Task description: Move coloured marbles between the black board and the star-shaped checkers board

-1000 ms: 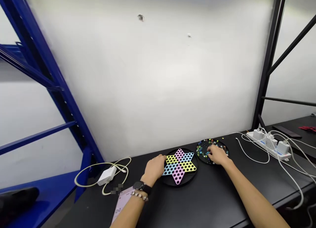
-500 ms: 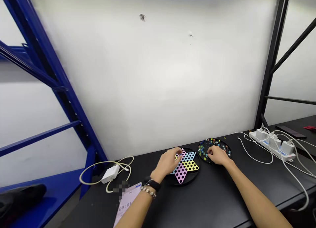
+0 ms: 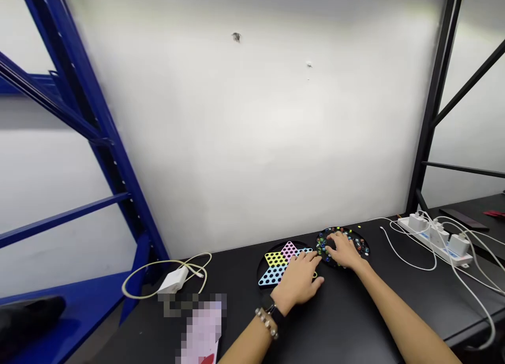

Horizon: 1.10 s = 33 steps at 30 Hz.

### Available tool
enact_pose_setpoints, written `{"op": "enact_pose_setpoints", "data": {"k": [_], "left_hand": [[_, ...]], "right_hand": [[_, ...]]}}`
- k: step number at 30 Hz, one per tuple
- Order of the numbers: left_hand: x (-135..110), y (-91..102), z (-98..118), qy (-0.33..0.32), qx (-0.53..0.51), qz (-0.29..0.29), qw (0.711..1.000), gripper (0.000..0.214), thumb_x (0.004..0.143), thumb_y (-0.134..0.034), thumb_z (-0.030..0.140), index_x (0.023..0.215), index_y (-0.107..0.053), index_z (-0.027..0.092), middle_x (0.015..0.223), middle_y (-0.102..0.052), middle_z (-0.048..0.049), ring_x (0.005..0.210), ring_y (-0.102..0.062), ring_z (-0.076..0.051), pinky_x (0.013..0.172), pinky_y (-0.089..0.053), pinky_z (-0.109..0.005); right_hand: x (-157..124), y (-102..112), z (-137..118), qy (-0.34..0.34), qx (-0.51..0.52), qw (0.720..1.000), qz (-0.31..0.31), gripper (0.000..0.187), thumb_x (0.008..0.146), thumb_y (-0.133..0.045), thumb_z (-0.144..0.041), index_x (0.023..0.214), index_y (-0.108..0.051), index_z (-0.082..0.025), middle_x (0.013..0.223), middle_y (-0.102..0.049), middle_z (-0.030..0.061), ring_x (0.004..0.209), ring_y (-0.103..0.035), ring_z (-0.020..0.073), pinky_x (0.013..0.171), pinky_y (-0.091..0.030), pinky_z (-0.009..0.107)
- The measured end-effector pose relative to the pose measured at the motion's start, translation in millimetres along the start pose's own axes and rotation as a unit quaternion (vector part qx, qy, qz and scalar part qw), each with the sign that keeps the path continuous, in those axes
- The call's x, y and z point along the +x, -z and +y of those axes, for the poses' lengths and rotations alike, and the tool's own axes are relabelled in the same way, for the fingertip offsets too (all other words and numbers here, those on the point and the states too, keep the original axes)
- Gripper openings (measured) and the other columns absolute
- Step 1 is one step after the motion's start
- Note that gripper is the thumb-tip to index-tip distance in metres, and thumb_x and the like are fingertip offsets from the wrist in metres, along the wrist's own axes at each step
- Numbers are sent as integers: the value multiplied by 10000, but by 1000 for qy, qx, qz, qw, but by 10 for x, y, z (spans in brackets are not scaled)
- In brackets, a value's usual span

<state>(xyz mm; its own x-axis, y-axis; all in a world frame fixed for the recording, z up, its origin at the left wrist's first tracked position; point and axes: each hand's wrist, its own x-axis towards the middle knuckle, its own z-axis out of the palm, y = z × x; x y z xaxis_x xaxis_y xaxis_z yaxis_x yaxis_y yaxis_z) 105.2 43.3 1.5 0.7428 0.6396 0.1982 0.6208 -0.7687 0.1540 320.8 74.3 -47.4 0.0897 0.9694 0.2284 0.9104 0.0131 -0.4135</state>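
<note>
A round black board with a pastel star of peg holes (image 3: pixel 278 263) lies on the black table (image 3: pixel 355 322). My left hand (image 3: pixel 300 281) lies over the board's right part, fingers stretched toward the tray beside it. That round black tray (image 3: pixel 361 244) holds several coloured marbles. My right hand (image 3: pixel 344 251) rests in the tray among the marbles, fingers curled down; whether they hold a marble is hidden. A watch and a bead bracelet sit on my left wrist.
A white charger with a looped cable (image 3: pixel 172 281) lies at the left. A white power strip with plugs and cables (image 3: pixel 436 238) lies at the right. A blurred pink phone (image 3: pixel 203 330) sits near the front edge. Blue shelving (image 3: pixel 79 122) stands left, a black frame (image 3: pixel 434 106) right.
My left hand has moved right, from the board's left rim across it to its right side. My right hand has stayed in the marble tray. The camera shifted slightly.
</note>
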Motion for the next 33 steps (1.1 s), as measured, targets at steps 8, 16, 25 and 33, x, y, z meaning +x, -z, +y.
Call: {"op": "enact_pose_setpoints", "data": {"k": [8, 16, 25, 33], "left_hand": [[-553, 135, -111, 58, -97, 116, 987, 216, 844, -571, 233, 1054, -613, 263, 1153, -641, -39, 1080, -586, -240, 954, -460, -406], [-576, 120, -94, 52, -103, 110, 987, 164, 814, -590, 213, 973, -599, 254, 1033, -625, -23, 937, -590, -215, 834, -466, -352], [-596, 81, -77, 48, -97, 113, 988, 149, 831, -583, 206, 972, -588, 254, 1036, -614, -12, 910, -584, -195, 832, -447, -335], [-597, 69, -92, 55, -104, 112, 987, 161, 824, -581, 192, 971, -594, 257, 1013, -613, -11, 941, -574, -211, 841, -440, -345]], "right_hand": [[559, -183, 29, -43, -35, 998, -11, 447, 882, -405, -106, 1287, -573, -192, 1348, -548, 119, 1253, -476, 273, 1039, -332, 442], [517, -329, 13, -12, -13, 1000, -8, 355, 893, -408, -118, 1124, -674, -160, 1177, -654, 115, 1168, -566, 216, 975, -400, 297], [467, -337, 45, 20, 71, 995, 72, 330, 901, -439, -181, 1144, -661, -156, 1169, -667, 90, 1057, -620, 190, 949, -440, 280], [477, -369, -26, 35, 64, 997, -4, 328, 908, -455, -162, 1123, -703, -147, 1159, -695, 102, 1098, -626, 208, 956, -452, 299]]}}
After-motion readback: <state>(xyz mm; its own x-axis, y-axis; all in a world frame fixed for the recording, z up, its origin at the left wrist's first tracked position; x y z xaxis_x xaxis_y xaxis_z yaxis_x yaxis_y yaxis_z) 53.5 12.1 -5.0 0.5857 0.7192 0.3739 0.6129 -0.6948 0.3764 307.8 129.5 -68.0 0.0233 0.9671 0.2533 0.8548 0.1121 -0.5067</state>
